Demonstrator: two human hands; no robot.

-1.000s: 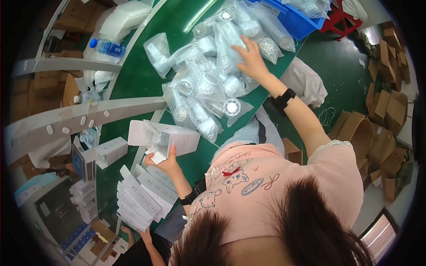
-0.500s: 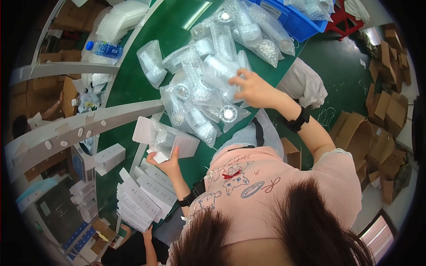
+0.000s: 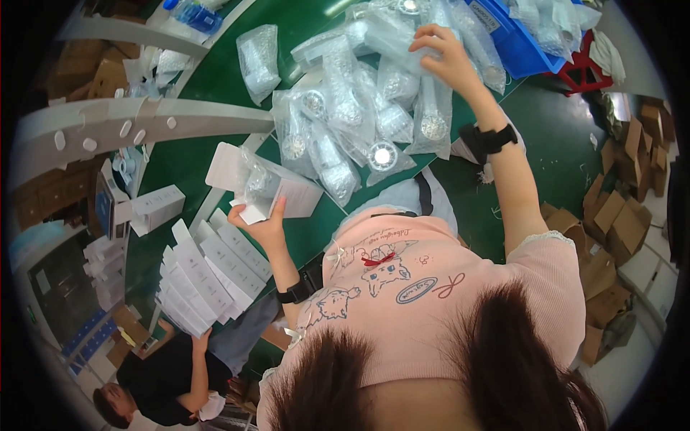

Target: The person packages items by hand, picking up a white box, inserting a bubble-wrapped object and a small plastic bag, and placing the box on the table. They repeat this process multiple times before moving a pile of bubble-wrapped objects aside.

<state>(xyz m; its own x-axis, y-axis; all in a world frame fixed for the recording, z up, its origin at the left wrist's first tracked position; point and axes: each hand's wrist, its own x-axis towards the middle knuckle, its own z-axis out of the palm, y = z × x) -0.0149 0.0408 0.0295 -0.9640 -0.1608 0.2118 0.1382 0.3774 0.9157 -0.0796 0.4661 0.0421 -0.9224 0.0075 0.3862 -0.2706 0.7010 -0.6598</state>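
Observation:
My left hand grips an open white box by its lower side, its flaps folded out. Clear bubble wrap shows in the box's mouth; what it wraps is hard to make out. Out over the far part of the table, my right hand has its curled fingers on the end of a bubble-wrapped package. Under and around it lies a heap of similar clear packages, some showing round silvery-white faces.
A fanned row of white boxes stands at the left, beside a co-worker whose hand touches them. One white box lies near the grey metal frame. A blue bin of packages sits far right; cardboard boxes crowd the right.
My right hand has moved away from me across the heap, and the package at its fingers has shifted with it. My left hand still holds the box. The whole view has shifted slightly.

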